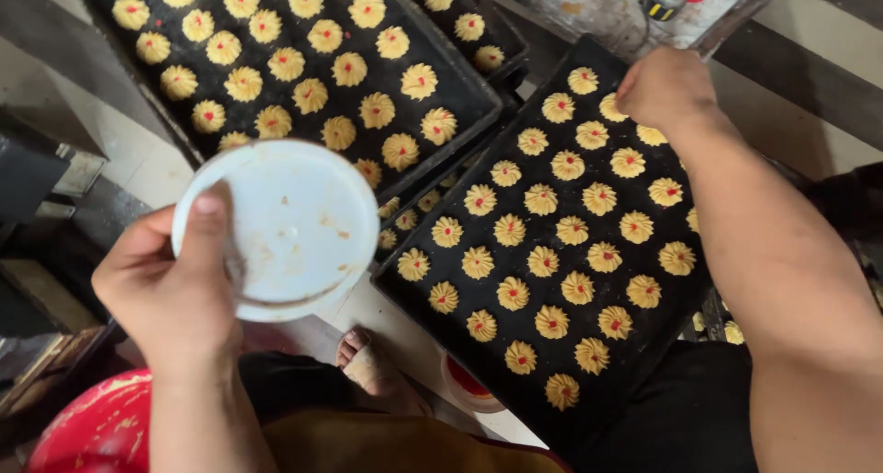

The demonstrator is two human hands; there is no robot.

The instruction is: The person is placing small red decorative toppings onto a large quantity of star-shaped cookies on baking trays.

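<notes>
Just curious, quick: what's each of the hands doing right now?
Left hand: closed on a white round lid.
Right hand: fingers pinched over a cookie tray; contents hidden.

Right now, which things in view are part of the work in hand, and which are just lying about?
In hand:
- left hand holding round white plastic container
- right hand at far corner of near black baking tray
- piped yellow red-dotted cookies

Lying about:
- second black filled tray
- red round object
- worn grey board

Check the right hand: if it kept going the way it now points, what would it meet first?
The right hand points to the upper left over the near black tray; likely first the swirled cookie beside its fingertips, though height above the tray is unclear.
</notes>
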